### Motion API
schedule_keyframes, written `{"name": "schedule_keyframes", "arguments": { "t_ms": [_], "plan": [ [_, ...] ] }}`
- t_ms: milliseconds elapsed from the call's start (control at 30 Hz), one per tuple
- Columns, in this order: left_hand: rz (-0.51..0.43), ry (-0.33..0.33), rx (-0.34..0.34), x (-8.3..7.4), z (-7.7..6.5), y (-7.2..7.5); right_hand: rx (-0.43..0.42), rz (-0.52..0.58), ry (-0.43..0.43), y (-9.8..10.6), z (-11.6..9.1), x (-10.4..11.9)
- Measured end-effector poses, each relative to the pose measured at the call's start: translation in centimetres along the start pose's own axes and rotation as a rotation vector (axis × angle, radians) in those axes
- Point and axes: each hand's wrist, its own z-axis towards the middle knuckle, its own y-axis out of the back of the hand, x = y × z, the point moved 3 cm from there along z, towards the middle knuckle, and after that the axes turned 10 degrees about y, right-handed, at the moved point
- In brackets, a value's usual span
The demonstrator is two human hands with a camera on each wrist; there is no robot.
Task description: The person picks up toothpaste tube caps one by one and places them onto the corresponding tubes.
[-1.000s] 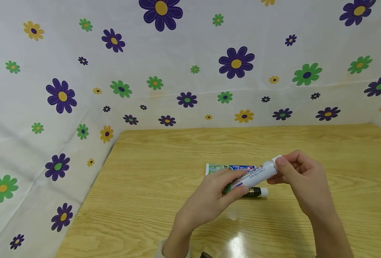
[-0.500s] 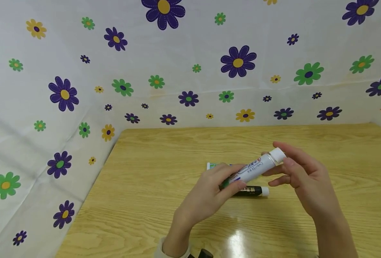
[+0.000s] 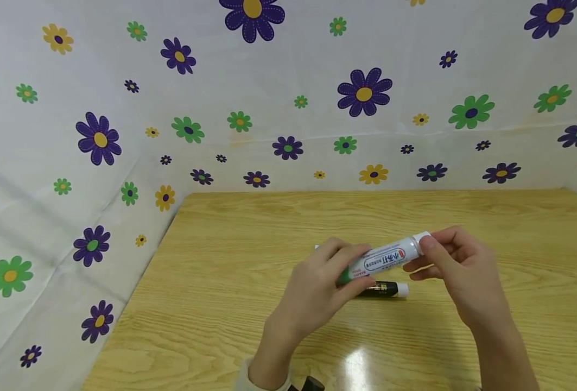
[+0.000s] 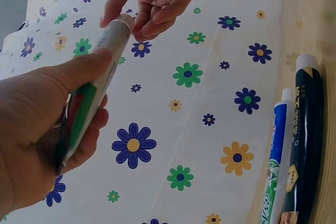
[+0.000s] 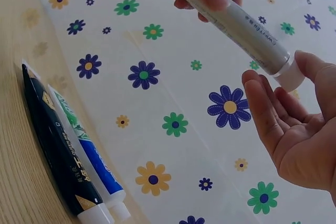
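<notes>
In the head view my left hand [image 3: 315,293] holds a white and green toothpaste tube [image 3: 383,259], thumb on the near side and fingers over the far side. The tube is raised over the table, its capped end pointing up and right. My right hand [image 3: 469,277] pinches the white cap [image 5: 290,77] between thumb and fingers. From the left wrist view, the tube's flat green end [image 4: 79,121] lies in the left palm. Below the held tube, a black toothpaste tube [image 3: 385,289] lies on the table. A blue and green toothpaste tube [image 5: 94,145] lies alongside it, mostly hidden behind the left hand in the head view.
The wooden table [image 3: 229,260] ends at a white cloth [image 3: 268,65] printed with purple, green and yellow flowers, which stands behind and along the left side. A dark round-ended object [image 3: 312,384] shows by the left sleeve at the bottom edge.
The right fingers spread at the cap half a second ago and have closed on it again. The held tube has turned about its length, showing another side of its label, and lies less steeply.
</notes>
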Motion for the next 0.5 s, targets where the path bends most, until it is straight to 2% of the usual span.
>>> {"name": "schedule_keyframes", "arguments": {
  "t_ms": [100, 167, 300, 367, 500],
  "plan": [
    [0.105, -0.040, -0.063, 0.06, 0.06, 0.05, 0.024, -0.036, -0.025, -0.11, 0.00, -0.11],
    [0.132, -0.051, -0.081, 0.20, 0.00, 0.11, 0.025, -0.060, -0.021, -0.29, -0.03, -0.21],
    [0.102, -0.057, -0.079, 0.38, -0.05, 0.21, 0.004, -0.052, 0.045, -0.34, -0.12, -0.31],
    [0.075, -0.055, -0.074, 0.45, -0.04, 0.22, 0.022, -0.023, 0.100, -0.18, -0.10, -0.23],
    [0.046, -0.046, -0.065, 0.61, -0.08, 0.23, 0.123, 0.099, 0.233, 0.45, -0.02, 0.29]
  ]
}}
